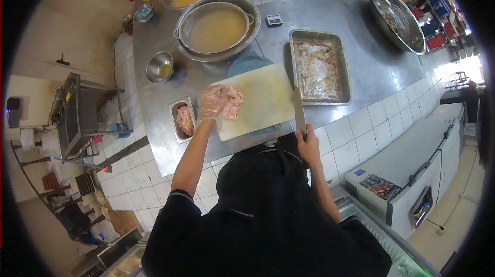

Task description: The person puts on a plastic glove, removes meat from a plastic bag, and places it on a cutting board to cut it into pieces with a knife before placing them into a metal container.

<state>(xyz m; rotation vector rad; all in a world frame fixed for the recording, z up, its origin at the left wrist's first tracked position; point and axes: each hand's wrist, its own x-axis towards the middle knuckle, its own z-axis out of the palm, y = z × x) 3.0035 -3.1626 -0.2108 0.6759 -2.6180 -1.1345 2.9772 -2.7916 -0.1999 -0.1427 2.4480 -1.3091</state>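
The gloved left hand (212,103) closes loosely over the raw meat (235,105) on the white cutting board (265,94), covering much of it. The right hand (308,145) grips the knife (299,112) (handle buried in the fist), with the blade at the board's right edge.

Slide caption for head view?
Gloved left hand holds raw meat on cutting board; right hand grips knife beside steel tray.

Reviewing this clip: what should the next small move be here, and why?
Probably bring the knife leftward across the cutting board to the raw meat. The gloved left hand rests on the meat, while the right hand holds the knife at the board's right edge, apart from it.
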